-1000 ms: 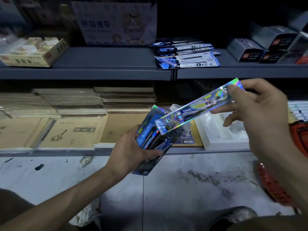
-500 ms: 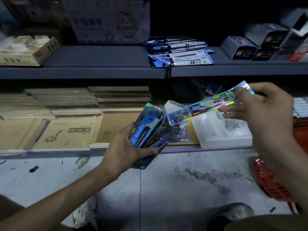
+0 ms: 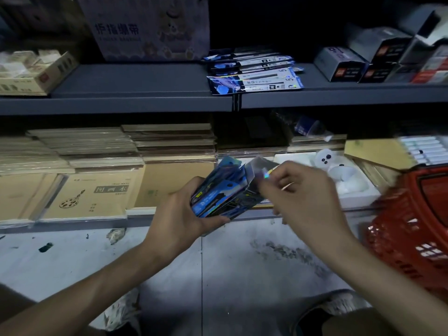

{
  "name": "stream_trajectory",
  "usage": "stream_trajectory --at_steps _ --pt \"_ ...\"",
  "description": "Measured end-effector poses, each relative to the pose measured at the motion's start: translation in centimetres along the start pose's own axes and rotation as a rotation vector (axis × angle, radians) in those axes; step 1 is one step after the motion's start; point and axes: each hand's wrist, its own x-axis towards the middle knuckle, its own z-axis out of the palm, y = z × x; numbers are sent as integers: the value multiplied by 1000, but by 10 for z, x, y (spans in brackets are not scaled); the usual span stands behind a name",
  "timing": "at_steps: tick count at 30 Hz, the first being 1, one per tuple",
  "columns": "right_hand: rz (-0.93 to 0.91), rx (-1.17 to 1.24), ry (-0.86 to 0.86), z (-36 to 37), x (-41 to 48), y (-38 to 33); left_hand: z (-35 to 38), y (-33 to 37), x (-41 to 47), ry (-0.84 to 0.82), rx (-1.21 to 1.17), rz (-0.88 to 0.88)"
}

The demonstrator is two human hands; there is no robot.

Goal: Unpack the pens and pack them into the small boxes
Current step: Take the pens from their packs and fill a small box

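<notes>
The left hand (image 3: 179, 214) has its fingers curled round the small box (image 3: 243, 203), same as before. The shiny pen packs (image 3: 218, 189) stand in it, just above the left fingers. A moment ago the right hand (image 3: 300, 197) held one pack up in the air. Now that pack is down at the box's open top, right under the right fingertips. It is blurry, so I cannot tell if they still pinch it. I think one more pack is nearly packed.
</notes>
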Motion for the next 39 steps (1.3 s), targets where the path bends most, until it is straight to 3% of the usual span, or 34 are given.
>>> stream_trajectory --at_steps 2,6,10,14,18,22,27,29,33,39 --pt "35 -123 -31 4 2 3 0 0 -2 1 26 12" --pt "170 -47 -78 -1 11 0 2 1 -4 17 38 20" --pt "254 -130 -127 -1 15 0 2 3 -5 22 57 52" --pt "410 -9 -207 -3 17 -2 3 5 -7 18 31 41" --pt "446 94 -252 -11 15 -8 4 1 -7 7 -32 -16" --pt "255 67 -172 -23 9 -15 4 -3 -3 20 -66 -71" --pt "-310 -92 -139 -11 -11 -21 6 -5 0 0 -81 -96" --pt "-438 -212 -107 -3 -13 -20 8 -5 -1 -24 -94 -96" --pt "-530 -323 -78 5 -10 -16 11 1 -4 -29 -63 -79" --pt "-398 -202 -104 11 -6 -20 11 5 -4 -33 -39 -80"
